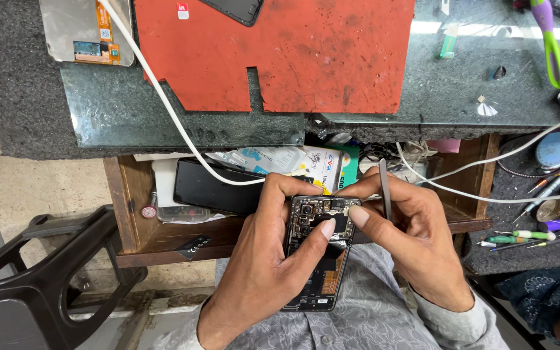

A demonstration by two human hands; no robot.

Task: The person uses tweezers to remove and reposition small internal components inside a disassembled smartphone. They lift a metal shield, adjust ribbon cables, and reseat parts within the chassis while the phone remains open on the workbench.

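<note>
In front of the open wooden drawer [163,223], above the lap, an opened phone [317,249] with its back cover off is held upright, its circuit boards and camera module exposed. The left hand [264,259] is wrapped around the phone's left edge, its fingers curled over the top and its thumb laid across the dark middle of the boards. The right hand [409,240] is closed against the phone's right side, its thumb pressed on a pale part near the top, and a pair of metal tweezers [384,188] is gripped between its fingers, tips pointing away from the phone. A white cable [163,97] is draped from the far worktop [131,110] down to the phone's top edge. On the worktop a red mat [306,52] is spread, with a green-handled tool [550,45] at the far right. Screwdrivers [520,238] are laid on a dark mat to the right. A black plastic stool [40,272] is seen at the near left.
</note>
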